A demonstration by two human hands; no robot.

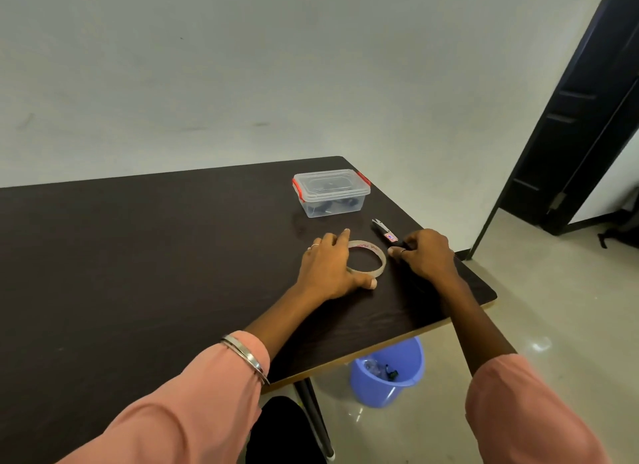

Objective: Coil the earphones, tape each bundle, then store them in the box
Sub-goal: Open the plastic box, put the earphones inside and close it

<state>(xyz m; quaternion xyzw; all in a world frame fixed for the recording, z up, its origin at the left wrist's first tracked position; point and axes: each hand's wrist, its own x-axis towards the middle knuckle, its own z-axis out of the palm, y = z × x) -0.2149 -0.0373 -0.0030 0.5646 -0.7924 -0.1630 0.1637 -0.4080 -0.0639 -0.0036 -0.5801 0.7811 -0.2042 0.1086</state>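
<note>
Left hand lying flat, fingers straight, steadying the tape; right hand curling around the snips, ideally setting both down beside the closed box

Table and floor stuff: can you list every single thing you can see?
table: one, dark brown, fills the left and middle
box: one, clear with red clips, lid on, far end of table, dark things inside
tape roll: one, pale, nearly used up, flat on the table
snips: one, black, right of the tape roll
bucket: one, blue, on the floor under the table corner
door: one, dark, at right
left hand: rests on the tape roll
right hand: holds the snips' near end
</note>
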